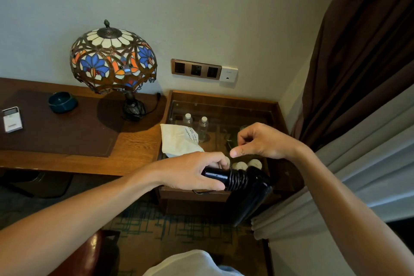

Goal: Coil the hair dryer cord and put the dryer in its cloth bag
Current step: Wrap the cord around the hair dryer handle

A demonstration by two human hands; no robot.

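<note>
A black hair dryer (248, 195) is held in front of me over the cabinet's front edge. My left hand (190, 170) grips its handle. The black cord (237, 179) is wound in tight turns around the handle, next to my left fingers. My right hand (262, 141) hovers just above the dryer with its fingers curled and the thumb stretched left; whether it pinches the cord's end I cannot tell. The cream cloth bag (179, 140), with printed text, lies flat where the desk meets the glass top, just beyond my left hand.
A stained-glass lamp (113, 60) stands on the wooden desk (134, 148). A glass-topped cabinet (276, 107) holds two water bottles (202, 127) and white cups (240, 165). A teal ashtray (62, 102) and a white box (12, 120) sit at left. Curtains (358, 74) hang at right.
</note>
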